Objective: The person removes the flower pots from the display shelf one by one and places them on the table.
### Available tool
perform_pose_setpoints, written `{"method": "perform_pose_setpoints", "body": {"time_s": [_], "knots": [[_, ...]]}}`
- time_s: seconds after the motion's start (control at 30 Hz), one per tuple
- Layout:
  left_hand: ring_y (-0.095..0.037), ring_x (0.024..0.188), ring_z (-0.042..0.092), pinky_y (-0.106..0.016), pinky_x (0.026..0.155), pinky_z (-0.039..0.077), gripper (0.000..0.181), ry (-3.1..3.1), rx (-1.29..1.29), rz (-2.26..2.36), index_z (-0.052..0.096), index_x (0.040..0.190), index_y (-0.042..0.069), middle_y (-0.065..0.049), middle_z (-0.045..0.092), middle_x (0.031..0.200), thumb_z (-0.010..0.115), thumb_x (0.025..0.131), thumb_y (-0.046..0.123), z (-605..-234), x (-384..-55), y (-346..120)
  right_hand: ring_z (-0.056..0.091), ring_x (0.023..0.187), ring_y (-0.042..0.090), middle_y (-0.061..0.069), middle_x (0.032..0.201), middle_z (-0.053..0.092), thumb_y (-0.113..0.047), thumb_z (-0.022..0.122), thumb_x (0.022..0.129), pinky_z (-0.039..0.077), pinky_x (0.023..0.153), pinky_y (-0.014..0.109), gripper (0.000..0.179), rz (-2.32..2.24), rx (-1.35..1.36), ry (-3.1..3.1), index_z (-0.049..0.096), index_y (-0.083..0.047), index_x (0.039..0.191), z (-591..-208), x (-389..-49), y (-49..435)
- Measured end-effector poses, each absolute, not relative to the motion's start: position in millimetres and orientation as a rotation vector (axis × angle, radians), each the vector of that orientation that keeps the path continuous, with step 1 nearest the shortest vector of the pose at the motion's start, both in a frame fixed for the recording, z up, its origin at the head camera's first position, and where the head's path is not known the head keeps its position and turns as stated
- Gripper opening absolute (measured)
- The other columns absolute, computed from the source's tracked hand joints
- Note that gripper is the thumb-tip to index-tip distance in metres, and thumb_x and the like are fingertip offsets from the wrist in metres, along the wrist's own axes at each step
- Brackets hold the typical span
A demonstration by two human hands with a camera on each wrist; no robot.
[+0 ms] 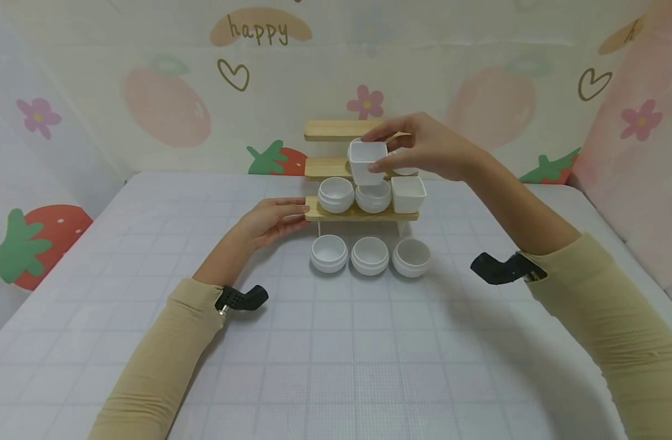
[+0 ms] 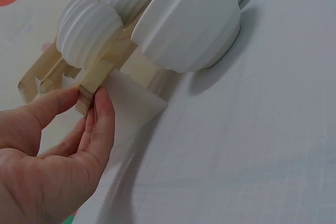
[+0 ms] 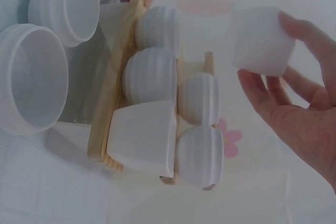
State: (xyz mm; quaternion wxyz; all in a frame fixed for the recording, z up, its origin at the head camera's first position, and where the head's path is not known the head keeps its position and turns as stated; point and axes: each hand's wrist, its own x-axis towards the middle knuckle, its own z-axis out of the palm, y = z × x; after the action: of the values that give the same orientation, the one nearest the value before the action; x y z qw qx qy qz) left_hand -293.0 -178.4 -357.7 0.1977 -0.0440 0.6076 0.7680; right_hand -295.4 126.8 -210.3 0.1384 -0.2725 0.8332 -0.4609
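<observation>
My left hand (image 1: 270, 221) pinches the left end of the lowest wooden shelf (image 1: 363, 216) of a tiered stand between thumb and fingers, close up in the left wrist view. Thumb and fingers of my right hand (image 1: 437, 146) grip a square white cup (image 1: 368, 165), held up in front of the middle shelf (image 1: 322, 168). On the lowest shelf sit two round white cups, a left one (image 1: 336, 195) and a middle one (image 1: 373, 197), plus another square cup (image 1: 409, 194) at the right end. Round cups (image 3: 199, 153) on the middle shelf show in the right wrist view.
Three round white bowls stand in a row on the table before the stand: left (image 1: 328, 253), middle (image 1: 370, 256) and right (image 1: 412, 258). The top shelf (image 1: 338, 130) rises behind the right hand. A printed backdrop (image 1: 292, 91) closes off the back.
</observation>
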Motion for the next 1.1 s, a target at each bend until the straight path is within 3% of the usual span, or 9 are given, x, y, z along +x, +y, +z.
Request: {"method": "perform_pose_setpoints", "body": {"time_s": [0.2, 0.43, 0.57, 0.67, 0.9, 1.1], "knots": [[-0.008, 0.088, 0.071, -0.018, 0.084, 0.064, 0.054, 1.695, -0.125, 2.156, 0.033, 0.161, -0.008, -0.023, 0.043, 0.151, 0.050, 0.110, -0.001, -358, -293, -178, 0.060, 0.120, 0.025, 0.009, 0.144, 0.059, -0.010, 0.080, 0.092, 0.055, 0.098, 0.026, 0.053, -1.318, -0.786, 2.420, 0.064, -0.003, 0.141, -214, -292, 135], [-0.008, 0.091, 0.070, -0.018, 0.084, 0.063, 0.055, 1.710, -0.122, 2.140, 0.032, 0.161, -0.008, -0.022, 0.044, 0.151, 0.050, 0.110, 0.000, -357, -292, -178, 0.058, 0.131, 0.027, 0.011, 0.147, 0.058, -0.006, 0.080, 0.090, 0.044, 0.118, 0.038, 0.052, -1.330, -0.817, 2.448, 0.065, 0.000, 0.140, -218, -288, 143], [-0.008, 0.090, 0.070, -0.017, 0.083, 0.063, 0.054, 1.712, -0.127, 2.137, 0.032, 0.161, -0.007, -0.022, 0.042, 0.153, 0.050, 0.110, 0.000, -357, -291, -178, 0.057, 0.135, 0.027, 0.011, 0.149, 0.057, -0.004, 0.080, 0.090, 0.041, 0.123, 0.042, 0.052, -1.334, -0.839, 2.458, 0.066, 0.001, 0.140, -220, -286, 149], [-0.008, 0.090, 0.070, -0.017, 0.082, 0.063, 0.054, 1.718, -0.130, 2.134, 0.033, 0.161, -0.007, -0.022, 0.044, 0.151, 0.050, 0.110, 0.000, -357, -292, -178, 0.057, 0.131, 0.024, 0.009, 0.150, 0.057, -0.004, 0.080, 0.090, 0.045, 0.118, 0.035, 0.052, -1.334, -0.834, 2.464, 0.065, 0.000, 0.140, -221, -284, 153], [-0.008, 0.088, 0.071, -0.018, 0.082, 0.063, 0.054, 1.707, -0.133, 2.148, 0.033, 0.161, -0.008, -0.019, 0.049, 0.142, 0.051, 0.110, -0.001, -358, -293, -179, 0.062, 0.119, 0.020, 0.008, 0.144, 0.058, -0.003, 0.080, 0.091, 0.058, 0.093, 0.019, 0.052, -1.366, -0.784, 2.448, 0.065, -0.001, 0.141, -225, -277, 162], [-0.008, 0.088, 0.071, -0.018, 0.082, 0.064, 0.055, 1.696, -0.133, 2.155, 0.032, 0.161, -0.008, -0.020, 0.047, 0.145, 0.050, 0.110, -0.001, -359, -293, -179, 0.064, 0.113, 0.020, 0.008, 0.139, 0.059, 0.000, 0.079, 0.091, 0.061, 0.092, 0.020, 0.050, -1.391, -0.790, 2.441, 0.066, 0.001, 0.139, -229, -273, 168]]}}
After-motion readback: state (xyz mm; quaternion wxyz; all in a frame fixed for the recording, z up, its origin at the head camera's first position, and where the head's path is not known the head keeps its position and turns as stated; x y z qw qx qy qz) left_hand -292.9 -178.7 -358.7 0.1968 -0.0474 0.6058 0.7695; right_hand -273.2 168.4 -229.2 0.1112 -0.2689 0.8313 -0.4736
